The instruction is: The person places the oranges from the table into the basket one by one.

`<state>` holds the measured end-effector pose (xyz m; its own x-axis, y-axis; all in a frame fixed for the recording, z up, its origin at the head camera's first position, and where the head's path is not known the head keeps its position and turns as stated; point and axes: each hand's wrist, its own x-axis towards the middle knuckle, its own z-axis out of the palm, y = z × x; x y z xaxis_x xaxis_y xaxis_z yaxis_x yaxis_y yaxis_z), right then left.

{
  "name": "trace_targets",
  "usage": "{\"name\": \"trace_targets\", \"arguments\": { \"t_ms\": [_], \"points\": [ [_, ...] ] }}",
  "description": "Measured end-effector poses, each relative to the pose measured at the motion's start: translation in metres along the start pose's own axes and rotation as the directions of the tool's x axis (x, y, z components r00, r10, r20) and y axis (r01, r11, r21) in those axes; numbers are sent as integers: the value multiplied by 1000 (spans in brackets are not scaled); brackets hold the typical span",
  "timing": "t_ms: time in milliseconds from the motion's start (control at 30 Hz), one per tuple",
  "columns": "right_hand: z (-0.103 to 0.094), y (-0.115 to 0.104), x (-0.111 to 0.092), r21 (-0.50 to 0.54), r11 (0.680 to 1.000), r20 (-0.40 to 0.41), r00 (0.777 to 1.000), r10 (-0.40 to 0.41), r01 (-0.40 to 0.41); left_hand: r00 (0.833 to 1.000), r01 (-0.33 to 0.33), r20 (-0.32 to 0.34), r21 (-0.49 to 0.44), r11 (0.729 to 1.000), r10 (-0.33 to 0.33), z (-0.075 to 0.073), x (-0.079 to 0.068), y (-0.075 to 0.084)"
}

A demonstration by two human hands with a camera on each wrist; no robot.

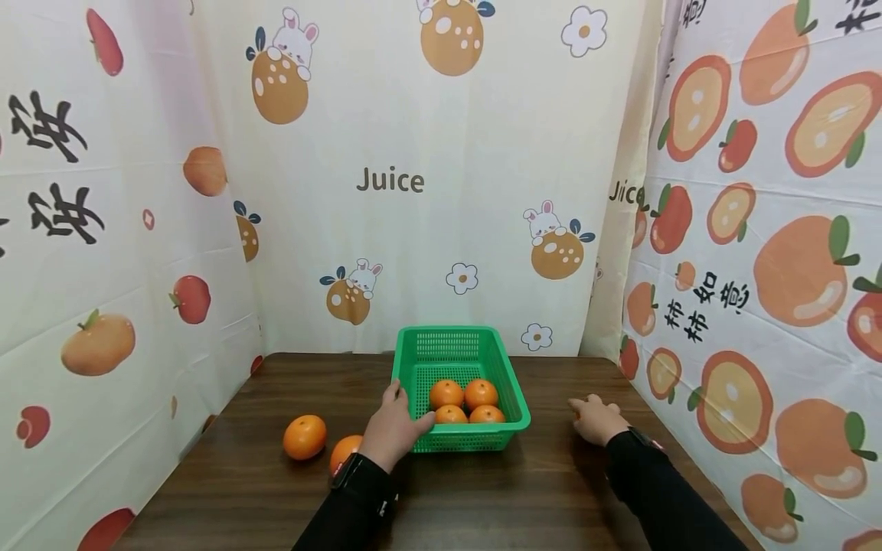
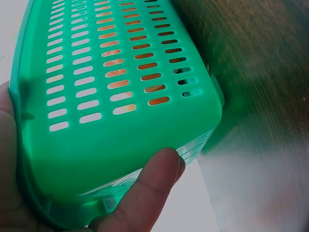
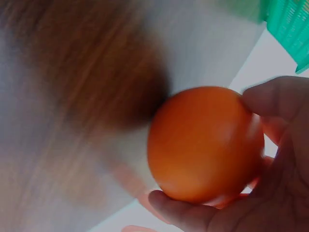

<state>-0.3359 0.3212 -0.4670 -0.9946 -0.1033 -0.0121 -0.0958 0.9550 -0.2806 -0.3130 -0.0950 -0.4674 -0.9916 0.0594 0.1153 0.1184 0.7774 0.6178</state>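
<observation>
A green plastic basket with slotted walls stands toward the back of the table, and several oranges lie in it. My left hand grips its near left corner, the thumb at the front rim and the fingers along the left side. Close up in the left wrist view, a finger lies against the basket's outer wall. To the right of the basket is my right hand. It holds an orange between thumb and fingers in the right wrist view; the head view hides this fruit behind the hand.
Two more oranges lie left of the basket: one farther out, the other partly covered by my left wrist. The dark wooden table is bounded by printed cloth at the back and both sides.
</observation>
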Motion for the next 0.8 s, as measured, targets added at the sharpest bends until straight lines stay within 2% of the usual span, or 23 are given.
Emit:
{"name": "trace_targets", "arguments": {
  "t_ms": [100, 200, 433, 600, 800],
  "points": [
    [2, -1, 2, -34, 999, -52, 998, -33, 31, 1000, -1, 2, -5, 1000, 1, 0, -1, -1],
    [7, 2, 6, -10, 999, -86, 995, -49, 49, 1000, -4, 3, -12, 1000, 4, 0, -1, -1],
    [13, -3, 6, 15, 997, -109, 992, -69, 71, 1000, 0, 6, -9, 1000, 0, -1, -2, 1],
    [16, -19, 4, -39, 998, -103, 993, -57, 53, 1000, 5, 4, -8, 1000, -5, -2, -2, 1],
    [21, -38, 2, -115, 993, -49, 999, 20, -25, 1000, 6, 5, -11, 1000, -6, 0, -1, 1]
  ]
}}
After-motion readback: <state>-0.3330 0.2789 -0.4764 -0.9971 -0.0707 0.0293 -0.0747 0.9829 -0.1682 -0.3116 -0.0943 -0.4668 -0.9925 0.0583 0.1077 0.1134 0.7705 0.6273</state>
